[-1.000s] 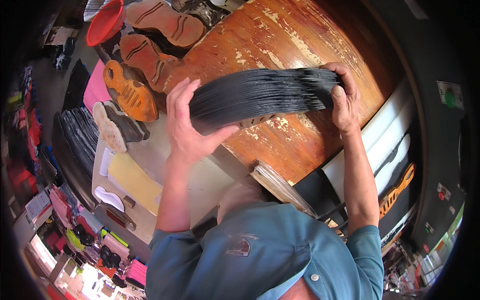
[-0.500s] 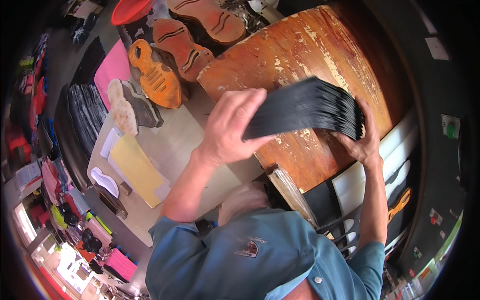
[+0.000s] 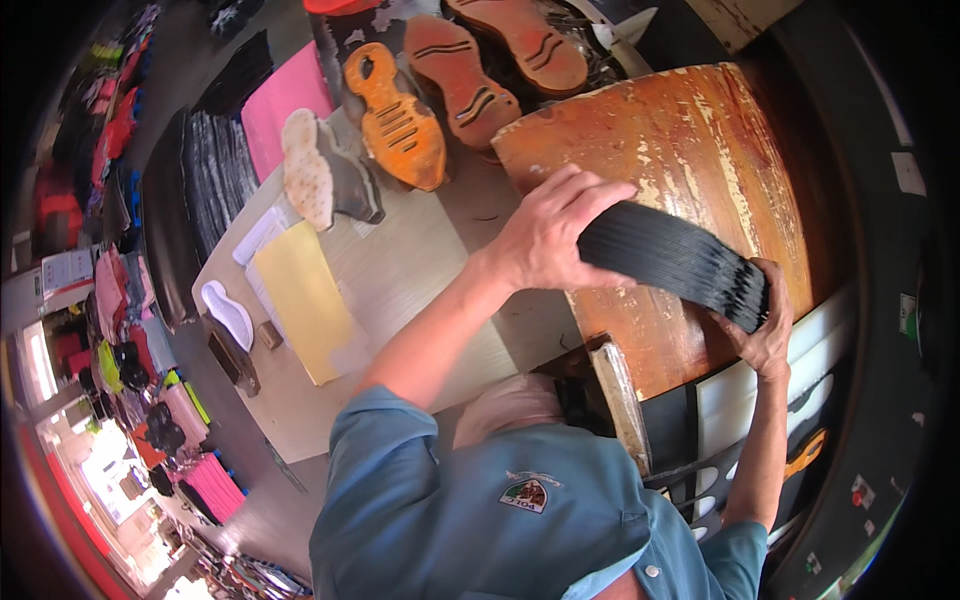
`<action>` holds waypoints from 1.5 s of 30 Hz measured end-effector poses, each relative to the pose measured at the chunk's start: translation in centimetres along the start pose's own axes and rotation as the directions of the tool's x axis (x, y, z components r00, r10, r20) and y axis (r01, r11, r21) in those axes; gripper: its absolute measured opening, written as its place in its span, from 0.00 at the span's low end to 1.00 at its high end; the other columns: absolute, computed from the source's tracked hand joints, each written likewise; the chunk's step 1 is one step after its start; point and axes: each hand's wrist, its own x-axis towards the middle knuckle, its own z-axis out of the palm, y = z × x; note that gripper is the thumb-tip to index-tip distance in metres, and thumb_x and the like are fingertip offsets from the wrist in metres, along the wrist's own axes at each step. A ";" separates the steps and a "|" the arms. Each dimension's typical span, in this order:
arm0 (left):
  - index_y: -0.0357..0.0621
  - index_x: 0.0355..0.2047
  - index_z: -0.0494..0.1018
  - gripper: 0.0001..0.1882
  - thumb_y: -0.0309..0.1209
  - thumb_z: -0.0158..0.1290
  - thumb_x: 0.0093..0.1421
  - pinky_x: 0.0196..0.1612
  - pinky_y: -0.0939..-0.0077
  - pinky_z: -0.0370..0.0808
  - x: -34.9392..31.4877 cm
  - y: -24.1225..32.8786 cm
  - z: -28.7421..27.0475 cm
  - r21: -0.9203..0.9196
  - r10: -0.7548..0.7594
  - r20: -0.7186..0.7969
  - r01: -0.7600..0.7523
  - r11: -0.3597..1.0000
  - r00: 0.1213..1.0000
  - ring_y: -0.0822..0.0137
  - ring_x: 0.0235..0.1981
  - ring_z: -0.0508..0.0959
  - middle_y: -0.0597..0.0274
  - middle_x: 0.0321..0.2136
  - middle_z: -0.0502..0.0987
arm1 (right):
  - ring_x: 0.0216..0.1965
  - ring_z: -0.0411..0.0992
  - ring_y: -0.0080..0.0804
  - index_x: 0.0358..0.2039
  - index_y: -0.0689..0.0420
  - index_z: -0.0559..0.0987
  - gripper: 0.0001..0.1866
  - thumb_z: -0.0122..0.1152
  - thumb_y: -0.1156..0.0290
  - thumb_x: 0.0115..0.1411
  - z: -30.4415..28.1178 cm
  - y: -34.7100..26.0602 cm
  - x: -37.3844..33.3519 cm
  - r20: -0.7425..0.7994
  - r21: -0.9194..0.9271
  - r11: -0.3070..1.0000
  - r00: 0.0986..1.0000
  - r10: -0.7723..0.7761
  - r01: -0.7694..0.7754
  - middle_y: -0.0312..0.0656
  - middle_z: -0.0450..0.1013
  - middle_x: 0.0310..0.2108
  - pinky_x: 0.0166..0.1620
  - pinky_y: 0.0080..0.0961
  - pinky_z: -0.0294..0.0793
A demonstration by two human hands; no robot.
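Between my two hands is a stack of thin black pieces, held at its two ends above a worn brown wooden board. The stack bows slightly and slopes down from left to right. My left hand is closed around its left end, thumb below and fingers above. My right hand grips the lower right end, where the layered edges fan a little. What the pieces are cut for cannot be told.
Orange and reddish sole-shaped forms lie beyond the board's left side. On the pale table are a yellow sheet, a white insole-shaped piece and a spotted pale form. Dark stacked sheets stand at the far left.
The whole view has shifted, so the table and board appear farther right. The stack's right end has dropped with my right hand, and its arch has flattened. Both hands keep hold.
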 end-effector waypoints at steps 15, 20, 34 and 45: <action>0.44 0.62 0.75 0.44 0.45 0.79 0.47 0.59 0.58 0.79 -6.4 11.2 -2.9 0.029 -0.364 -0.073 0.367 0.930 0.928 0.49 0.52 0.81 0.52 0.50 0.81 | 0.54 0.78 0.43 0.60 0.64 0.76 0.44 0.85 0.70 0.41 -0.2 -4.7 -4.7 0.052 0.022 0.999 0.998 -0.030 0.029 0.49 0.80 0.50 0.63 0.39 0.74; 0.43 0.64 0.75 0.44 0.49 0.77 0.50 0.63 0.57 0.76 -13.2 16.4 -6.7 -0.202 -0.536 -0.005 0.524 0.827 0.844 0.47 0.57 0.80 0.45 0.54 0.81 | 0.51 0.81 0.43 0.59 0.66 0.77 0.44 0.83 0.72 0.38 -2.1 -9.9 -9.9 0.191 0.136 0.988 0.977 -0.098 0.073 0.51 0.82 0.48 0.61 0.40 0.76; 0.37 0.70 0.70 0.44 0.44 0.74 0.57 0.68 0.63 0.70 -37.4 13.2 -17.8 -0.381 -0.953 0.290 0.924 -0.033 0.086 0.56 0.67 0.73 0.48 0.66 0.74 | 0.50 0.82 0.40 0.62 0.75 0.76 0.47 0.84 0.55 0.50 21.9 -19.6 -15.1 0.784 0.158 0.894 0.603 0.144 -0.418 0.59 0.83 0.49 0.57 0.33 0.80; 0.31 0.71 0.66 0.45 0.39 0.71 0.58 0.68 0.63 0.71 -40.6 2.9 -28.2 -0.592 -0.934 -0.345 0.749 0.297 0.098 0.54 0.67 0.74 0.39 0.66 0.73 | 0.56 0.77 0.40 0.68 0.75 0.67 0.48 0.79 0.53 0.60 39.8 -29.1 -14.8 0.827 0.423 0.530 0.552 0.107 -0.735 0.55 0.77 0.56 0.60 0.35 0.78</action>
